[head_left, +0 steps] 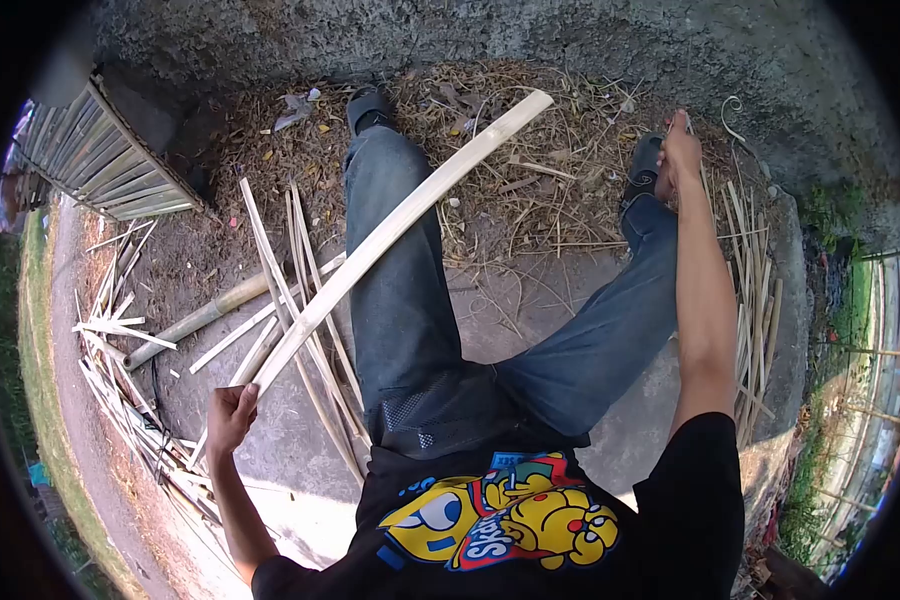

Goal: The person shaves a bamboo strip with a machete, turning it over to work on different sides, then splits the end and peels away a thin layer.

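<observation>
Seated with legs outstretched, the person's left hand (232,415) at seven o'clock has its fingers clamped on a long bamboo strip (400,225) angled across the knee, while the right hand (680,155) pinches thin bamboo slivers (755,260) at one o'clock.

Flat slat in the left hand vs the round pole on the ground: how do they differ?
The bamboo slat is flat, pale and wide; the round pole is a whole, greenish-brown cane. The slat is lifted, gripped at its lower end by the left hand, and slants across the left leg; the pole lies on the ground, untouched. The slat looks longer. Both appear to be bamboo and slope up to the right.
</observation>
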Action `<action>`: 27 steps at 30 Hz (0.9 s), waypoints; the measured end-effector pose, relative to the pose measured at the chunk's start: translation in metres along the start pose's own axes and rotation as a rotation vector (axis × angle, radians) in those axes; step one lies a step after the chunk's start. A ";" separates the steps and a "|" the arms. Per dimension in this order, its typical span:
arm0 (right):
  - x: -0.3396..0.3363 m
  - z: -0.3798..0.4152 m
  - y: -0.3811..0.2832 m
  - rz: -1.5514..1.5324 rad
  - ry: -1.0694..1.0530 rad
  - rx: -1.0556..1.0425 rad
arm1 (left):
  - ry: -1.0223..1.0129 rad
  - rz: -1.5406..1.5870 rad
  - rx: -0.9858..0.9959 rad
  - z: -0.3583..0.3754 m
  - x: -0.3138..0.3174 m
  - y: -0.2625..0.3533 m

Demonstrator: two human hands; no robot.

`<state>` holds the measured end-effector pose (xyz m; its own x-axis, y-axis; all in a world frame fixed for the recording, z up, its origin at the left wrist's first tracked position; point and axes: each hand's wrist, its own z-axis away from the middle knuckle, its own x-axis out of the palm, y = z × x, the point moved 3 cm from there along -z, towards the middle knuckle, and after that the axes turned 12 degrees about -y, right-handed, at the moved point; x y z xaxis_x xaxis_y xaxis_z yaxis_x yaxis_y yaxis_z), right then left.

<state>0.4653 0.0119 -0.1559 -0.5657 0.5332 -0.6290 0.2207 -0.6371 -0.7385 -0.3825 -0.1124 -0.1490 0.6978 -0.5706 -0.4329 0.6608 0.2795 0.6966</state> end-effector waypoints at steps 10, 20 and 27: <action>0.090 0.237 -0.093 0.369 -0.373 -0.775 | 0.469 -0.488 0.388 -0.071 0.093 0.154; 0.142 0.315 -0.075 0.629 -0.499 -1.151 | 0.569 -0.520 0.340 -0.076 0.112 0.178; 0.148 0.324 -0.082 0.620 -0.503 -1.169 | 0.550 -0.533 0.337 -0.075 0.102 0.195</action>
<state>0.1055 -0.0372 -0.1096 -0.2991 -0.0697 -0.9517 0.9150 0.2621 -0.3068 -0.1615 -0.0584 -0.1004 0.4084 -0.0785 -0.9094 0.8834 -0.2167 0.4155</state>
